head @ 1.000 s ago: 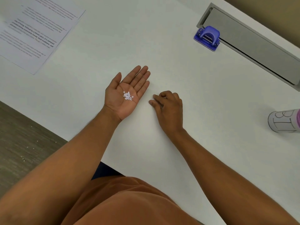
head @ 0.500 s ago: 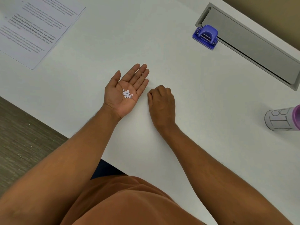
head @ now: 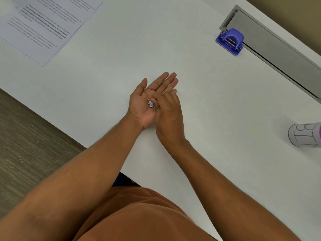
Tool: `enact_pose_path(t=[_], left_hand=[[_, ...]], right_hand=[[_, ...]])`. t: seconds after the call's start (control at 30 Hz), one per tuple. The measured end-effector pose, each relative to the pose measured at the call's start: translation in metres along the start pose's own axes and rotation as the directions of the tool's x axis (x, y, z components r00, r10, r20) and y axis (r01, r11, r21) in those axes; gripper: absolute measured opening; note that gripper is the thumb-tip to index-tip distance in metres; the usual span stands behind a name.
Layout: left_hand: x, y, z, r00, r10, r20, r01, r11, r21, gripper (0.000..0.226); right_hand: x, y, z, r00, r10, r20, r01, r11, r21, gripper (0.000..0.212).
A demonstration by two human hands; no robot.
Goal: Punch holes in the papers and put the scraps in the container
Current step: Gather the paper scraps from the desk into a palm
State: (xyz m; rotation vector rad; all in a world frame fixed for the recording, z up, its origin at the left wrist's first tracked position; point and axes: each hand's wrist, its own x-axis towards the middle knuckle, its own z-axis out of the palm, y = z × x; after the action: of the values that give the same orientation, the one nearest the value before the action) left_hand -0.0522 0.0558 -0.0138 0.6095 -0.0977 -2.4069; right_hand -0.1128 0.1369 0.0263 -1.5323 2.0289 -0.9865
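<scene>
Left hand [head: 144, 103] is palm up & flat open just above the white surface [head: 199, 105], w/ a little pile of paper scraps [head: 150, 103] in the palm. Right hand [head: 169, 115] is curled over it, fingertips [head: 155, 101] bunched together right at the scraps, can't tell if it's actually pinching any. Printed papers [head: 46, 25] far left corner. Purple hole punch [head: 230, 40] far right by the grey cable tray [head: 278, 46]. Container [head: 304, 135] w/ handwritten label at right edge, well apart from both hands.

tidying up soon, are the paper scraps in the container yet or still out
Still out. The scraps lie in the open left hand, the right hand fingers on them; the container sits far right.
</scene>
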Motion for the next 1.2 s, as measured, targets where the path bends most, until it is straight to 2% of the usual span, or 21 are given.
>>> enact_pose_path(t=[0.07,0.17,0.27,0.4,0.47,0.57,0.7,0.8,0.9,1.2], left_hand=[[0.000,0.001,0.002,1.000,-0.005,0.004,0.005,1.000,-0.007,0.063],[-0.002,0.004,0.005,1.000,-0.013,0.000,0.013,1.000,-0.009,0.063],[-0.003,0.004,0.006,1.000,-0.020,0.007,0.020,1.000,0.002,0.063],[-0.003,0.005,0.007,0.999,-0.026,0.032,0.026,1.000,-0.005,0.063],[-0.002,0.005,0.007,0.999,-0.027,0.031,0.027,0.999,-0.017,0.062],[-0.003,0.012,0.006,1.000,-0.008,0.026,0.009,0.999,-0.039,0.061],[-0.004,0.026,0.001,0.999,0.044,0.011,-0.044,0.998,-0.035,0.061],[-0.003,0.033,0.000,0.997,0.073,-0.001,-0.073,0.996,-0.043,0.061],[-0.002,0.036,-0.001,0.997,0.080,-0.025,-0.081,0.996,-0.046,0.061],[-0.002,0.038,-0.001,0.996,0.084,-0.022,-0.084,0.996,-0.019,0.061]], right_hand=[[0.003,-0.003,-0.004,1.000,0.023,0.009,-0.023,1.000,0.004,0.043],[0.006,0.001,-0.007,0.997,0.058,-0.049,-0.057,0.998,0.012,0.015],[0.009,0.005,-0.009,0.994,0.091,-0.055,-0.088,0.994,0.059,0.007],[0.010,0.008,-0.010,0.998,0.040,-0.044,-0.039,0.999,0.023,0.016],[0.011,0.011,-0.016,0.999,0.038,-0.036,-0.036,0.998,0.058,0.018],[0.013,0.027,-0.032,0.989,0.095,-0.113,-0.076,0.984,0.164,0.016],[0.011,0.064,-0.053,0.963,0.204,-0.175,-0.186,0.976,0.113,0.013],[0.008,0.084,-0.053,0.971,0.221,-0.093,-0.220,0.975,0.023,0.014],[0.009,0.090,-0.046,0.984,0.177,0.030,-0.175,0.983,-0.052,0.016],[0.026,0.087,-0.031,0.996,0.071,0.059,-0.061,0.987,-0.150,0.023]])
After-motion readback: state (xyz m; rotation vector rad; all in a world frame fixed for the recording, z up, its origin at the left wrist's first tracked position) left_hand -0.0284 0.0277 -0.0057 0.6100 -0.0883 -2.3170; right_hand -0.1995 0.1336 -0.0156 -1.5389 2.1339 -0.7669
